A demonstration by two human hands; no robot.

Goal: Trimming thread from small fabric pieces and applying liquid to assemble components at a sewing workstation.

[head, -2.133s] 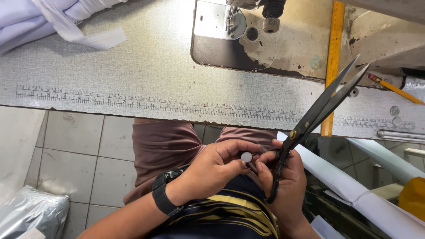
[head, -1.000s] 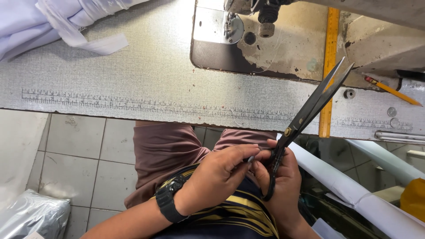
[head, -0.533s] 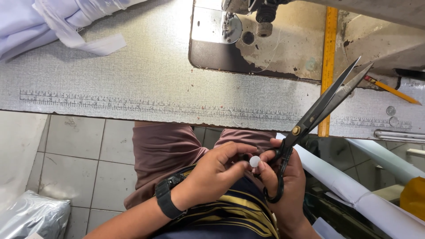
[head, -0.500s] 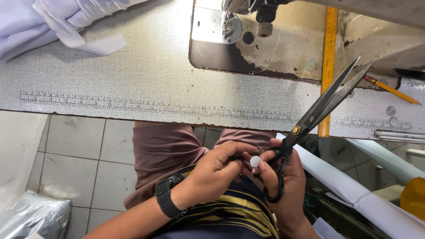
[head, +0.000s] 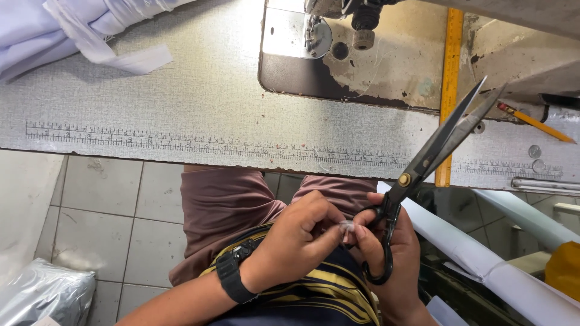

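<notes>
Below the worktop edge, over the lap: right hand gripping black scissors, blades slightly parted and pointing up, left hand pinching a small pale bit at the fingertips, nothing cut yet.

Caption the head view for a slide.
Right hand holds black scissors; left hand pinches a small pale piece before the sewing table.

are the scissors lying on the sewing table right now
No, the scissors are held up in the right hand, blades pointing up over the table edge, not resting on it.
</notes>
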